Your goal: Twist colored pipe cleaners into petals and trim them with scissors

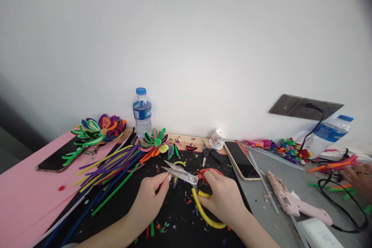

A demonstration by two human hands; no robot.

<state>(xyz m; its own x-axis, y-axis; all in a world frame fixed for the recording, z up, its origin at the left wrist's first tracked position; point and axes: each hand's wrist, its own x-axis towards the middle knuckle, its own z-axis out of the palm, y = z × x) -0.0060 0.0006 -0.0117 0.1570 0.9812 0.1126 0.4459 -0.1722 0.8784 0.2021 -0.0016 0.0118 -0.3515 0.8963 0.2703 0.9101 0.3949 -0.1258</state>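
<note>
My right hand grips a pair of scissors with one red and one yellow handle. The blades point left and stand slightly apart. Just below their tips, my left hand is closed in a pinch; what lies between its fingertips is too small to make out. Both hands are above a black mat strewn with tiny coloured clippings. Beyond the left hand lies a pipe-cleaner flower in green, pink and black. A bundle of loose pipe cleaners, mostly purple and yellow, is spread to its left.
A water bottle, paper cup and key stand or lie near the wall. Rightward are a phone, a pink glue gun with a black cord, and another person's hand. More pipe-cleaner flowers lie far left.
</note>
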